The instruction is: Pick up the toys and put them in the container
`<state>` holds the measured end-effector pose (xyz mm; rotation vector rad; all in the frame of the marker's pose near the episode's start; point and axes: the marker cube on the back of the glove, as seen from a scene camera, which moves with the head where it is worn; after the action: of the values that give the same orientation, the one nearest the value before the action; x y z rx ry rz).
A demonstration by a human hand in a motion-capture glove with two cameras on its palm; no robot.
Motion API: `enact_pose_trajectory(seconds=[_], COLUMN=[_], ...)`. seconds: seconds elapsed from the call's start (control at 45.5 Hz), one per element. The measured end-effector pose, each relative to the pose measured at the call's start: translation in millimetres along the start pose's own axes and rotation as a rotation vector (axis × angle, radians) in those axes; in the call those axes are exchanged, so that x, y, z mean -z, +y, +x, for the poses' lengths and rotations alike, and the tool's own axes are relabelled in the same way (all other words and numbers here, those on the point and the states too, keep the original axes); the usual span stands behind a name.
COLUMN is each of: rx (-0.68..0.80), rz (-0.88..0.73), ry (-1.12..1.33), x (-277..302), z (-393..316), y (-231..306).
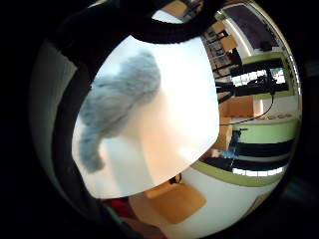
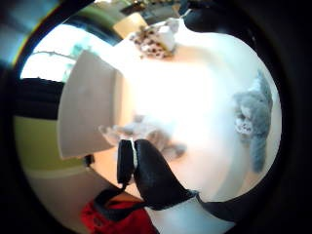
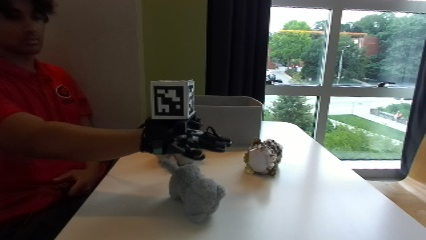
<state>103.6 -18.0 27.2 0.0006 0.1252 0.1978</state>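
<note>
The gloved right hand [image 3: 174,140] hangs above the white table [image 3: 319,200], just in front of the grey fabric container [image 3: 229,117], which stands at the table's far edge. Its fingers curl forward toward the container; whether they pinch anything I cannot tell. The thumb-side palm view shows a pale grey plush toy [image 2: 146,134] lying on the table right below the gloved fingers [image 2: 151,170], just beside the container's wall [image 2: 87,112] — close, but not clearly held.

Two more toys lie farther out from the container. A grey plush animal [image 3: 194,190] sits on the table in front of the hand, on the side away from the container, its long axis running roughly toward the container. A brown-and-white spotted plush [image 3: 263,157] stands beside the container's front corner, apart from the hand.

The coming move probably turns on the pale plush — it lies directly under the palm, so the hand need only come down.
</note>
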Motion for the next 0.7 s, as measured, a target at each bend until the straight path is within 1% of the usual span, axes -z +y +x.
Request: enact_pose_trajectory(seconds=[0.198,0.352,0.505,0.615,0.703], rx=[-0.074,-0.134,-0.124,-0.117,-0.111], rz=[-0.004,-0.12,-0.244,-0.28,-0.348], ry=[-0.047,-0.05,-0.038,0.005,0.023], x=[-25,-50,-78,-81,-77], z=[44,60,58,58,61], y=[-18,-28,-29,-30,-30])
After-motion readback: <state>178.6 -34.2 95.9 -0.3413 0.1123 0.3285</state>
